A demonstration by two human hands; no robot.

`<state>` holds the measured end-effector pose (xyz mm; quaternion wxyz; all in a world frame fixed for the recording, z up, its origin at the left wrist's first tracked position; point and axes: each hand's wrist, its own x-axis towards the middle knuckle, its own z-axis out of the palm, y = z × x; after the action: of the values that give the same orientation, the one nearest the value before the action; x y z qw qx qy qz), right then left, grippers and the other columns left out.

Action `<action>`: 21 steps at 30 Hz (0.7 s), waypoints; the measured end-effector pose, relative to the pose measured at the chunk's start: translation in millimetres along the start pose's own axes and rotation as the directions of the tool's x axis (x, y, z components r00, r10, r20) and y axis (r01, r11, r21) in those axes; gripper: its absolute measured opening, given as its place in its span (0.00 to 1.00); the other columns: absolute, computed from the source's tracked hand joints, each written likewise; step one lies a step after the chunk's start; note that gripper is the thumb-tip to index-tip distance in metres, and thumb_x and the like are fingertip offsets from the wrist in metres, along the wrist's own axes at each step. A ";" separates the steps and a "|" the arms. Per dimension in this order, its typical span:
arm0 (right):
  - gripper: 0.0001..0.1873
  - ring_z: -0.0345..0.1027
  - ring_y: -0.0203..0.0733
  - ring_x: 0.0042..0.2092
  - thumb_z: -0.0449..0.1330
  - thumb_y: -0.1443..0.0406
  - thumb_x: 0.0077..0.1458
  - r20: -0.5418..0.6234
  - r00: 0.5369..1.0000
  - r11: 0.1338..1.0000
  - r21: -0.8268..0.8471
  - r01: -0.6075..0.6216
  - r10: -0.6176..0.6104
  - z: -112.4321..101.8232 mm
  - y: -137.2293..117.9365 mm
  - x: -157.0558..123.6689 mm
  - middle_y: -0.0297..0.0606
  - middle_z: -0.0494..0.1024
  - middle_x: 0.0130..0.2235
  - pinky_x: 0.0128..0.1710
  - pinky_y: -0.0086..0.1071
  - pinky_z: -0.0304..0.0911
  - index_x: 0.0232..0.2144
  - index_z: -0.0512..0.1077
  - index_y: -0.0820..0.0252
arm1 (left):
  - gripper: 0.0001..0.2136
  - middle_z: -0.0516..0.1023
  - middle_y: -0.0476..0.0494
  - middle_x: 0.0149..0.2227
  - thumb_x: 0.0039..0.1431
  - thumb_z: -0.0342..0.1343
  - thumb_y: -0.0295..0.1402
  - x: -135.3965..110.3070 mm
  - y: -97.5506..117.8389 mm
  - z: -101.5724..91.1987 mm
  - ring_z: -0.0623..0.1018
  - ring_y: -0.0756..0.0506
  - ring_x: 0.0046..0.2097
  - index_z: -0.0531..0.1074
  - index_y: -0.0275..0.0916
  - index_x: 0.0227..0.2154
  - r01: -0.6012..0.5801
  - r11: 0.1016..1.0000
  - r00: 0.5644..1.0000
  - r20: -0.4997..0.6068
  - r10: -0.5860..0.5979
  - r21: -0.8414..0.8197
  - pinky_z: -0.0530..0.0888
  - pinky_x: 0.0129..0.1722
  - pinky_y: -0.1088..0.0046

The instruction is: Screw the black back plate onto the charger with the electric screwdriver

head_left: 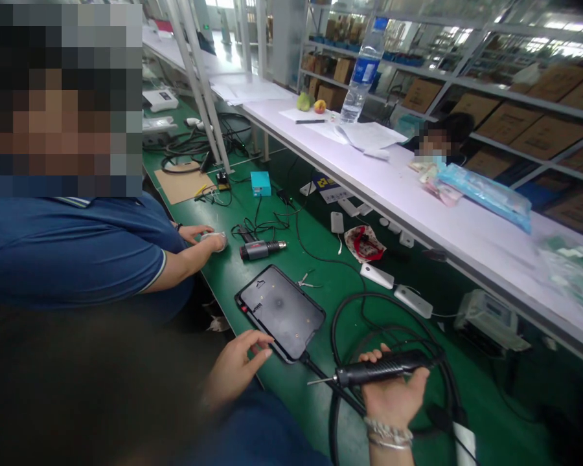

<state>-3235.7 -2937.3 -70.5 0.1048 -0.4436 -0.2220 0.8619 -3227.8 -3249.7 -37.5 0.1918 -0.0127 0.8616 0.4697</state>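
Glare whitens the far background; shadow lies under the pale shelf [388, 191] (lower left foreground blurred).

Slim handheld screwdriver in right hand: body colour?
Black screwdriver body; shows in the head view, the only one.

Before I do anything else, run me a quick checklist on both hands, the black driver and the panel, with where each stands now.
1. Black driver secure in the right hand: ok, it lies across the palm with fingers curled round it.
2. Bit off the black panel: ok, it points beside the near edge.
3. Panel lying on the green bench: ok.
4. Left hand steadying the panel: cannot tell, fingertips are at its edge but contact is unclear.
5. Space under the driver free of cable: not ok, the panel's black cable runs there.
6. Co-worker's hands off the panel: ok.
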 end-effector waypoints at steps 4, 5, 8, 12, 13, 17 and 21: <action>0.38 0.65 0.38 0.30 0.46 0.34 0.53 -0.073 0.996 0.997 -0.060 0.053 -0.057 -5.2 -13.2 14.5 0.36 0.70 0.28 0.30 0.36 0.70 0.30 0.73 0.62 | 0.16 0.79 0.47 0.46 0.64 0.53 0.46 1.5 -15.4 -3.0 0.77 0.45 0.43 0.78 0.44 0.47 0.071 0.995 0.997 0.014 -0.070 -0.064 0.70 0.44 0.70; 0.38 0.65 0.38 0.30 0.44 0.35 0.54 -0.092 0.994 0.996 -0.063 0.057 -0.063 -5.7 -16.0 17.6 0.36 0.70 0.28 0.30 0.36 0.70 0.30 0.72 0.62 | 0.17 0.80 0.47 0.45 0.64 0.53 0.47 2.5 -19.0 -2.9 0.77 0.45 0.43 0.78 0.44 0.46 0.092 0.991 0.996 0.021 -0.090 -0.096 0.70 0.44 0.69; 0.38 0.65 0.38 0.29 0.43 0.35 0.54 -0.133 0.989 0.996 -0.071 0.052 -0.061 -6.0 -21.4 24.2 0.37 0.69 0.27 0.30 0.37 0.70 0.29 0.71 0.62 | 0.19 0.81 0.44 0.44 0.61 0.57 0.48 8.1 -32.0 -1.5 0.77 0.43 0.44 0.78 0.40 0.46 0.172 0.935 0.985 0.062 -0.161 -0.310 0.70 0.47 0.68; 0.37 0.65 0.39 0.28 0.44 0.35 0.52 -0.144 0.987 0.993 -0.107 0.054 -0.070 -4.8 -18.3 27.5 0.37 0.69 0.27 0.27 0.38 0.70 0.28 0.71 0.61 | 0.24 0.81 0.38 0.45 0.57 0.60 0.51 22.0 -54.0 -1.9 0.77 0.43 0.46 0.78 0.34 0.45 0.267 0.750 0.957 0.076 -0.279 -0.605 0.71 0.50 0.67; 0.37 0.65 0.40 0.28 0.44 0.35 0.53 -0.153 0.986 0.993 -0.112 0.046 -0.063 -4.2 -16.0 27.6 0.38 0.69 0.27 0.27 0.39 0.70 0.28 0.71 0.61 | 0.24 0.81 0.36 0.46 0.58 0.59 0.51 26.1 -59.4 -3.0 0.78 0.43 0.45 0.78 0.34 0.46 0.291 0.710 0.945 0.078 -0.316 -0.641 0.71 0.49 0.67; 0.36 0.67 0.43 0.29 0.47 0.35 0.51 -0.183 0.981 0.989 -0.143 0.042 -0.068 0.8 -4.3 26.6 0.42 0.69 0.30 0.27 0.43 0.70 0.28 0.73 0.61 | 0.22 0.77 0.33 0.55 0.64 0.51 0.46 43.8 -77.4 -8.4 0.79 0.45 0.49 0.73 0.34 0.51 0.339 0.507 0.897 0.111 -0.427 -0.793 0.73 0.52 0.67; 0.35 0.66 0.41 0.30 0.49 0.36 0.53 -0.153 0.985 0.984 -0.165 0.060 -0.086 9.2 3.4 23.0 0.42 0.69 0.31 0.29 0.43 0.70 0.29 0.74 0.62 | 0.19 0.72 0.35 0.61 0.66 0.49 0.42 62.8 -96.8 -9.2 0.77 0.45 0.56 0.72 0.36 0.53 0.353 0.306 0.839 0.155 -0.521 -0.884 0.74 0.54 0.70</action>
<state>-3256.6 -2934.3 -84.0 0.1178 -0.5096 -0.2975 0.7987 -3269.3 -3301.3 -132.4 0.2061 -0.3823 0.4593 0.7749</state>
